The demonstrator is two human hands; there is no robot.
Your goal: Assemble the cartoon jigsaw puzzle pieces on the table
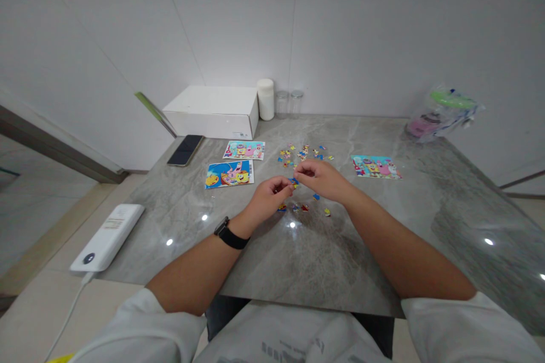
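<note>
Over the middle of the grey table, both hands meet around small blue and yellow jigsaw puzzle pieces (294,182). My left hand (272,195) pinches at their left side, its thumb and forefinger closed on a piece. From the right, my right hand (319,177) has its fingertips pressed together at the pieces' upper edge; they partly hide what they hold. Loose puzzle pieces (303,152) lie scattered beyond the hands. Closer to me are a few more, among them a yellow-green piece (327,212) and a blue piece (316,197).
Cartoon picture cards (230,174) lie left of the hands, and another card (376,167) lies right. A phone (185,150), white box (213,110), white bottle (266,100) and two glass jars (289,105) stand farther back. A power bank (108,237) sits at the left edge, a bagged cup (438,116) at back right.
</note>
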